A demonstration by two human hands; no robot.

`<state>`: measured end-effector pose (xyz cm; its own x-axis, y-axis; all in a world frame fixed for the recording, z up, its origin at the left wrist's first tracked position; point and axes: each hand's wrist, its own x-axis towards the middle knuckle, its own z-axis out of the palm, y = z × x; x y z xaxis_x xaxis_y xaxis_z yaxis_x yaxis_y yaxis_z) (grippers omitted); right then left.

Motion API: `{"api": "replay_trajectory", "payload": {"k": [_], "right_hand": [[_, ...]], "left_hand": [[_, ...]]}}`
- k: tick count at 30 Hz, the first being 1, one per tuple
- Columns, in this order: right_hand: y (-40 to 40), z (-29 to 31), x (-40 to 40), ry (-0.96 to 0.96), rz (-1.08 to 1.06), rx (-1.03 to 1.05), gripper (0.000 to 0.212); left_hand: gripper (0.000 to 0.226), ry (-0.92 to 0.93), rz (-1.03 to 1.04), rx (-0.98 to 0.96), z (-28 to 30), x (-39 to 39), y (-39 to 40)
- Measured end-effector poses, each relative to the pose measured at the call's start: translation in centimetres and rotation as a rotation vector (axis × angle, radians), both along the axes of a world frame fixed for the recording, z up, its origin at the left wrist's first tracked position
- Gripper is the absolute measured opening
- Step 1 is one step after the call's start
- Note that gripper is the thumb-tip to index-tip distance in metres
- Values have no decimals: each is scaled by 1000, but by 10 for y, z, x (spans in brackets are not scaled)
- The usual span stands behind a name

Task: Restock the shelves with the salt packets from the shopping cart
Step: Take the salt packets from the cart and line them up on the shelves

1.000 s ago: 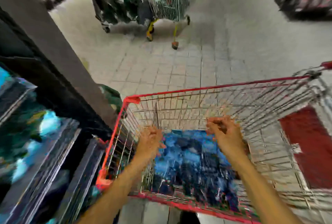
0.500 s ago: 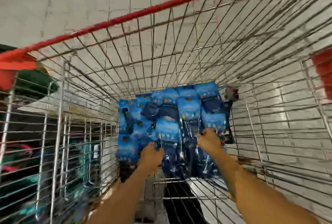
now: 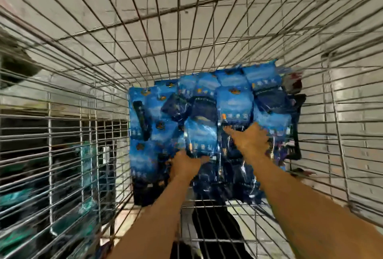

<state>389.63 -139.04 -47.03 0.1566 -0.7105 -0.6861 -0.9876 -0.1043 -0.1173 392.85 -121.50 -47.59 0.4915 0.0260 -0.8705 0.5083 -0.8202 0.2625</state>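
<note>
Several blue salt packets (image 3: 234, 101) lie piled on the bottom of the wire shopping cart (image 3: 87, 55), which fills the head view. My left hand (image 3: 184, 165) grips the lower edge of one blue packet (image 3: 200, 138) at the middle of the pile, and that packet tilts upward. My right hand (image 3: 248, 138) presses on the packets just right of it, its fingers curled around a packet's edge. Both forearms reach down into the cart from the bottom of the view.
Wire walls rise on all sides of the cart. Through the left wall (image 3: 62, 155) I see dark shelves with green and teal goods. Pale floor tiles (image 3: 145, 20) show through the far wall. A dark object (image 3: 296, 101) lies at the pile's right edge.
My head has dropped deep into the cart, so the packets look larger. Both hands went from the cart's rim down onto the pile, and the left one has lifted a packet.
</note>
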Motion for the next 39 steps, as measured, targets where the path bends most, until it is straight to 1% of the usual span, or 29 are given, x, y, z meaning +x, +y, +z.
{"api": "replay_trajectory", "payload": {"k": [2, 3, 4, 6, 7, 9, 11, 12, 13, 14, 16, 17, 18, 19, 20, 21, 24, 26, 27, 28, 29, 30, 32, 33, 34, 36, 39], "right_hand": [[1, -3, 1, -36, -33, 71, 98], [3, -4, 1, -94, -73, 124, 94], [7, -3, 0, -169, -122, 173, 88], [12, 3, -6, -274, -205, 241, 73], [14, 8, -11, -299, -239, 267, 70], [16, 24, -21, -340, -342, 360, 72], [12, 42, -32, -353, -382, 450, 50], [11, 58, -35, -360, -374, 490, 45], [10, 73, -38, -362, -361, 523, 45], [9, 91, -41, -371, -343, 521, 45], [5, 124, -44, -411, -352, 505, 36], [5, 146, -44, -447, -369, 519, 36], [7, 168, -45, -480, -374, 541, 44], [8, 190, -45, -494, -342, 557, 60], [9, 210, -45, -522, -296, 563, 80], [10, 229, -45, -544, -247, 554, 97], [25, 296, -47, -615, -175, 505, 123], [37, 335, -48, -677, -117, 494, 134], [46, 357, -49, -715, -79, 493, 136], [54, 376, -50, -763, -50, 505, 134], [65, 395, -51, -808, -31, 514, 126], [75, 413, -51, -851, -15, 515, 112], [97, 447, -53, -960, 54, 531, 69], [108, 462, -55, -1008, 106, 544, 53], [121, 478, -54, -1060, 154, 551, 43], [148, 508, -53, -1143, 217, 573, 34], [198, 554, -47, -1235, 337, 646, 39]], "left_hand": [[49, -13, -7, -51, -2, -2, 3], [39, -16, 1, -72, -2, -2, 5], [33, -15, 22, -98, 0, -3, 6], [30, 16, 67, -139, 6, -3, 11], [32, 45, 86, -154, 11, -2, 15], [44, 101, 126, -185, 24, -1, 26], [58, 133, 110, -192, 44, 1, 34], [63, 132, 97, -197, 56, 2, 38], [63, 121, 86, -204, 67, 5, 42], [63, 104, 92, -218, 84, 7, 46], [75, 79, 127, -231, 118, 12, 51], [82, 76, 169, -245, 140, 15, 54], [86, 64, 213, -271, 162, 16, 57], [88, 34, 256, -304, 188, 18, 61], [85, 3, 298, -347, 211, 19, 65], [78, -18, 353, -399, 231, 18, 68], [43, -98, 516, -533, 297, 16, 88], [38, -159, 570, -585, 336, 14, 103], [36, -198, 590, -609, 358, 12, 113], [34, -242, 611, -633, 379, 8, 123], [34, -291, 631, -659, 400, 2, 135], [40, -331, 649, -699, 421, -4, 147], [58, -421, 672, -789, 457, -16, 171], [62, -480, 669, -830, 475, -22, 184], [64, -543, 667, -863, 494, -28, 198], [63, -645, 673, -902, 529, -39, 225], [59, -809, 651, -897, 578, -56, 274]]}}
